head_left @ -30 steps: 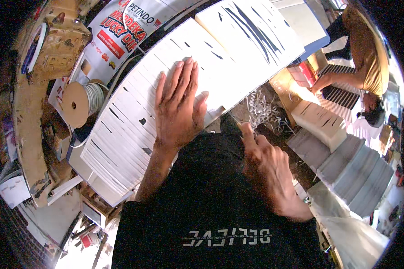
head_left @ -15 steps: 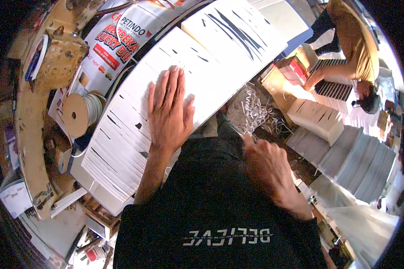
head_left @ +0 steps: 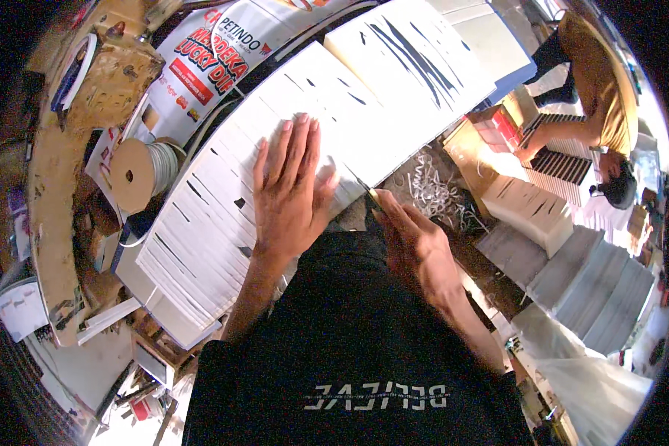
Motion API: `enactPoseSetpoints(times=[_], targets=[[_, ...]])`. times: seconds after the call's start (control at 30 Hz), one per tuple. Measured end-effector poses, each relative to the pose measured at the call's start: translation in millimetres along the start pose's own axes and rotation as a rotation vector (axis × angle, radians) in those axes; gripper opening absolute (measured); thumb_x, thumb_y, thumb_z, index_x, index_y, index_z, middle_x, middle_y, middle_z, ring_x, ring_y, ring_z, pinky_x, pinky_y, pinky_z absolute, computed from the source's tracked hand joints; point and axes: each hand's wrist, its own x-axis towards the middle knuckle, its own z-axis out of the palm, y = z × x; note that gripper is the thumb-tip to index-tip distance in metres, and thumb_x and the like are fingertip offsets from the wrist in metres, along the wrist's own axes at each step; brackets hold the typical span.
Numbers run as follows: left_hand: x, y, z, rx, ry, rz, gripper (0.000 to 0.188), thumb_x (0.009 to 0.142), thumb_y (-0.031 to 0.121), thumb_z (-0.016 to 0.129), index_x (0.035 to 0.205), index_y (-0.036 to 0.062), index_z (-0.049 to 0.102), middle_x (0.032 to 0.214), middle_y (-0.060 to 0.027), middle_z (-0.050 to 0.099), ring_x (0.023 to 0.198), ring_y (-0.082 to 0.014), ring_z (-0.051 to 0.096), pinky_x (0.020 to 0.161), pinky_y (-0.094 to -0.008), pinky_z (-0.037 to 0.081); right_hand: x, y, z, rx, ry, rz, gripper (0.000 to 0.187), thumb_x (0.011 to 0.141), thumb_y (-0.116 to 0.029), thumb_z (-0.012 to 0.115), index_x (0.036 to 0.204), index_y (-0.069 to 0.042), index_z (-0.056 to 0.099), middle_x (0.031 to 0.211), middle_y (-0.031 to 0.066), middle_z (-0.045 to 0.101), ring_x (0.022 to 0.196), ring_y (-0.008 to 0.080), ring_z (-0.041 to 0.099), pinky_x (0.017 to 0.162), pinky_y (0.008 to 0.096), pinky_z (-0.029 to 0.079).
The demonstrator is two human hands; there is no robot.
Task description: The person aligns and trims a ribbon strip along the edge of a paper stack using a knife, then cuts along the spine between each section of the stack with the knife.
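Cluttered workshop all round me: on the surface (head_left: 67,223) lies a fanned stack of white sheets (head_left: 275,171). My left hand (head_left: 290,193) presses flat on it, fingers spread. My right hand (head_left: 416,245) pinches a thin blade (head_left: 364,186) at the stack's near edge, beside paper trimmings (head_left: 438,193).

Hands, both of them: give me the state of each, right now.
Left hand: open, flat on the fanned stack of white sheets.
Right hand: closed on a thin blade at the stack's edge.
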Motion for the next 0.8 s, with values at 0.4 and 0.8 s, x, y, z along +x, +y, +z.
enactPoseSetpoints(times=[0.4,0.8], targets=[[0.8,2.1,0.0,0.003,0.016,-0.008,0.072,0.104,0.041,0.053,0.163,0.0028,0.035,0.171,-0.0123,0.031,0.160,-0.0287,0.024,0.129,-0.0518,0.013,2.4,-6.0,0.8,-0.080,0.043,-0.027,0.037,0.097,0.001,0.065,0.133,-0.004,0.066,0.097,0.0224,0.069,0.077,0.0410,0.070,0.065,0.0457,0.055],[3.0,3.1,1.5,0.024,0.019,-0.006,0.064,0.107,0.038,0.044,0.161,0.0019,0.039,0.169,-0.0139,0.035,0.158,-0.0307,0.028,0.129,-0.0529,0.017,-9.0,-37.1,-26.9,-0.491,-0.322,0.095,0.053,0.099,-0.007,0.052,0.151,-0.001,0.042,0.099,0.0186,0.064,0.070,0.0346,0.074,0.057,0.0459,0.062]])
